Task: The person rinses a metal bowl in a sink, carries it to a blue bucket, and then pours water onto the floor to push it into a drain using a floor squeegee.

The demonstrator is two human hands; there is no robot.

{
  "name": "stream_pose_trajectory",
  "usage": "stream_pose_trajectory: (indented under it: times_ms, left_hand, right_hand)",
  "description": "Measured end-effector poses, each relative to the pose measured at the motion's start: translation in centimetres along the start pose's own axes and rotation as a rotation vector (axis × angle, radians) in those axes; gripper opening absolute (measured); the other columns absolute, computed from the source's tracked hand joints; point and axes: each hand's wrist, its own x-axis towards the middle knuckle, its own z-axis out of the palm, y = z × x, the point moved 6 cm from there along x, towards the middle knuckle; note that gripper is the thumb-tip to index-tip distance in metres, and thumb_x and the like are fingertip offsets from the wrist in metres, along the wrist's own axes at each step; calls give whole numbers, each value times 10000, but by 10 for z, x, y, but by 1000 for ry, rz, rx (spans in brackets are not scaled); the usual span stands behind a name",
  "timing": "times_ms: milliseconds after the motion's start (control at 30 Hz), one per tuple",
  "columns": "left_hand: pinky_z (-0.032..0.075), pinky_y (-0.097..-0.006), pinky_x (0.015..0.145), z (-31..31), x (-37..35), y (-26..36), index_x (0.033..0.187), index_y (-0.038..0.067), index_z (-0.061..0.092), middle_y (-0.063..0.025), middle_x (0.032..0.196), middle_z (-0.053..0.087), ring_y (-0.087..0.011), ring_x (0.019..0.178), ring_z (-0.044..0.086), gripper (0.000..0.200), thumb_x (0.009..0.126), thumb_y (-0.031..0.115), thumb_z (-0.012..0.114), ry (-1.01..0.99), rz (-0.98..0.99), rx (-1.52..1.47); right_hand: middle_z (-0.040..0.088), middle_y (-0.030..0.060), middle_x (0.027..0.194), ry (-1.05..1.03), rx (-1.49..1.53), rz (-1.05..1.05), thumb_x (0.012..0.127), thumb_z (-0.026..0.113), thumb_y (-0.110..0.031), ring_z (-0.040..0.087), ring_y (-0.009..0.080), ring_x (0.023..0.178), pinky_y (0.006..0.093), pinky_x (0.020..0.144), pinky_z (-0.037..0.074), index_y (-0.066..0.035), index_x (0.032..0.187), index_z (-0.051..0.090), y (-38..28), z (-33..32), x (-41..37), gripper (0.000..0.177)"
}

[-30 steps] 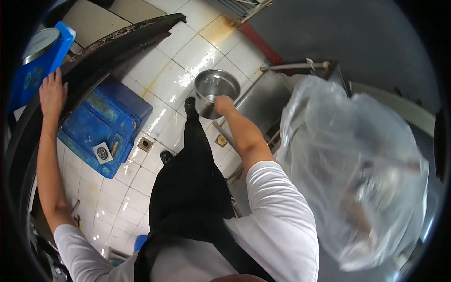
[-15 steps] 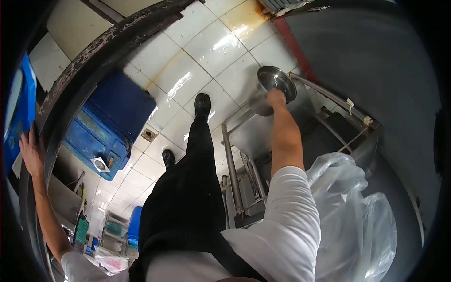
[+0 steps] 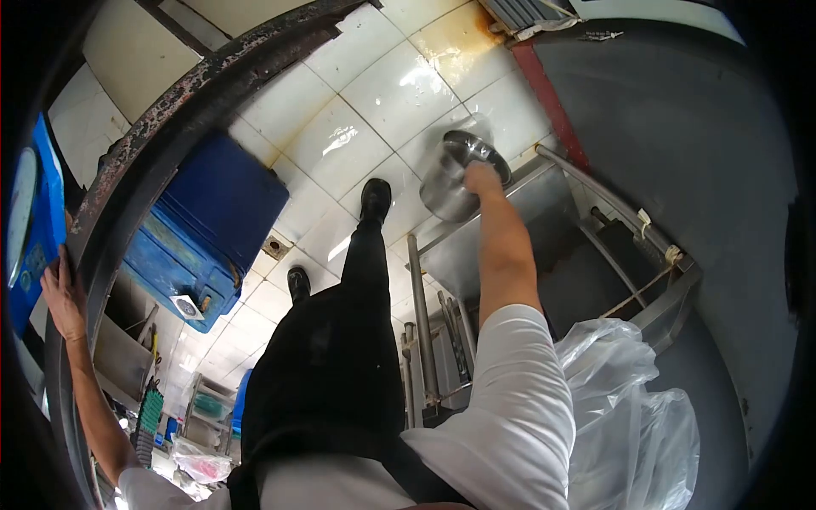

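Note:
My right hand (image 3: 483,178) is closed on the rim of a metal pot (image 3: 449,189), which hangs tilted above the tiled floor beside a metal frame. The pot is slightly smeared by motion, and a pale blurred patch shows just beyond its rim. At the far left, my left hand (image 3: 65,293) rests with fingers apart on a dark edge, against a blue panel (image 3: 53,204). Nothing is visibly held in it.
A blue bin (image 3: 223,195) stands on wet white tiles (image 3: 395,93). Metal rails (image 3: 608,183) and clear plastic bags (image 3: 633,425) are at the right. A dark curved beam (image 3: 170,119) crosses the upper left. A floor drain (image 3: 275,246) lies near my boots.
The pot and my right hand have moved left and a little closer, and the pot is tilted more. The view has shifted slightly. My left hand stays on the edge.

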Motion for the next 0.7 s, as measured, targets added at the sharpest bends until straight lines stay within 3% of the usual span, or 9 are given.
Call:
stream_pose_trajectory:
  times_ms: [100,167,333,600,700]
  left_hand:
    - [450,-425,933,-6,1,7,1453,137,451,-135,1173,563,-332,1053,542,648,839,54,641,-19,6,-48]
    - [454,-424,925,-9,4,9,1437,106,461,-140,1158,554,-330,1055,532,663,805,26,644,11,-7,-103]
    - [459,-419,937,-18,7,15,1429,88,464,-146,1148,548,-337,1076,531,708,756,-12,662,44,-27,-140]
    - [480,-410,931,-27,11,21,1404,87,498,-150,1166,558,-342,1076,563,709,732,-40,684,31,-82,-235]
    - [484,-401,930,-34,15,25,1375,78,531,-145,1187,564,-331,1091,567,665,740,-32,696,45,-67,-205]
  right_hand:
    - [682,242,1061,-47,-94,-157,834,560,-136,678,363,991,461,863,541,-4,944,725,-30,21,11,238]
    - [722,176,978,52,-139,-142,853,572,-181,702,336,945,437,841,557,-60,913,745,-40,25,6,220]
    - [726,177,937,5,-251,-140,858,542,-153,711,339,911,432,813,566,-76,895,759,-57,5,-10,233]
    - [738,91,1033,64,-490,-10,913,495,-198,714,252,967,407,785,554,-132,997,764,-82,-40,65,289]
    - [718,56,1121,-29,-609,-120,938,487,-226,682,245,1056,425,841,511,-158,1086,745,-124,-66,79,305]
